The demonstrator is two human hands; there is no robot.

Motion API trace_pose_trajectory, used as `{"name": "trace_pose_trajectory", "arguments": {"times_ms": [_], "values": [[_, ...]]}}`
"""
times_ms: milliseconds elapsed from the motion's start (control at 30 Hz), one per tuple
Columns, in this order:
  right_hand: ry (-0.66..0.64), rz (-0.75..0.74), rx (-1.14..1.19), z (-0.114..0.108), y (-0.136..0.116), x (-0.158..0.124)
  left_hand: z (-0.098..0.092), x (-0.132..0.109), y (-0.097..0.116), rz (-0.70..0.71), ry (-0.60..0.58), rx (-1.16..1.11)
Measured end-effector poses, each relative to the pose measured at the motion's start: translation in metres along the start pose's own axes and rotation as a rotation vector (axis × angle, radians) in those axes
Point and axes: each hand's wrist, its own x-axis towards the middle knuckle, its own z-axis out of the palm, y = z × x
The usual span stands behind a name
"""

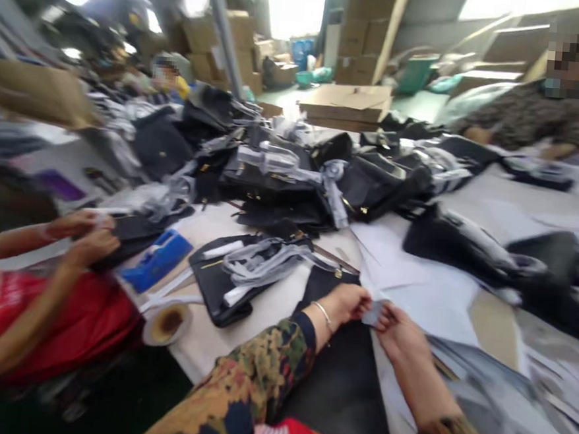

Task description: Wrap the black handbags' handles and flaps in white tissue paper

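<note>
My left hand (347,304) and my right hand (400,330) meet in front of me, fingers pinched on a small greyish, translucent piece of plastic (372,313) between them. Its exact kind is too blurred to make out. Beneath my forearms lies a black bag (342,379), partly hidden by my left arm, with a gold-coloured fitting near its top. Left of it, another black bag (211,264) carries straps wrapped in clear plastic (261,261).
Wrapped black bags (276,183) pile up across the table. White paper sheets (423,286) lie to the right. A tape roll (165,324) and a blue box (156,259) sit near the left edge. A co-worker in red (54,326) works at left; another person (534,115) is at far right.
</note>
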Motion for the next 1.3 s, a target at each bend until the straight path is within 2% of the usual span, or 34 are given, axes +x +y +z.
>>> {"name": "trace_pose_trajectory", "arguments": {"times_ms": [100, 167, 367, 567, 700, 800, 967, 1100, 1200, 1300], "values": [[0.099, 0.005, 0.069, -0.012, 0.006, 0.006, -0.005, 0.033, -0.012, -0.21, 0.05, 0.102], [0.12, 0.009, 0.086, -0.015, 0.01, 0.004, -0.01, 0.043, -0.017, -0.252, 0.074, 0.146], [0.063, 0.083, 0.111, -0.017, 0.01, 0.003, -0.018, 0.034, -0.012, -0.261, 0.085, 0.189], [0.208, 0.015, 0.124, -0.024, 0.008, 0.026, -0.023, 0.027, 0.002, -0.335, -0.007, 0.143], [0.225, -0.02, 0.12, -0.025, 0.013, 0.027, -0.023, 0.025, 0.007, -0.367, -0.047, 0.057], [0.233, -0.035, 0.113, -0.025, 0.014, 0.024, -0.021, 0.027, 0.002, -0.354, 0.018, 0.07], [0.235, -0.057, 0.11, -0.023, 0.014, 0.019, -0.02, 0.032, -0.01, -0.252, 0.13, 0.163], [0.282, -0.11, 0.138, -0.023, 0.009, 0.016, -0.023, 0.038, -0.012, -0.233, 0.201, 0.203], [0.356, -0.193, 0.149, -0.034, -0.003, 0.014, -0.024, 0.04, -0.012, -0.234, 0.237, 0.216], [0.441, -0.294, 0.149, -0.052, -0.026, 0.012, -0.024, 0.041, -0.012, -0.232, 0.251, 0.215]]}}
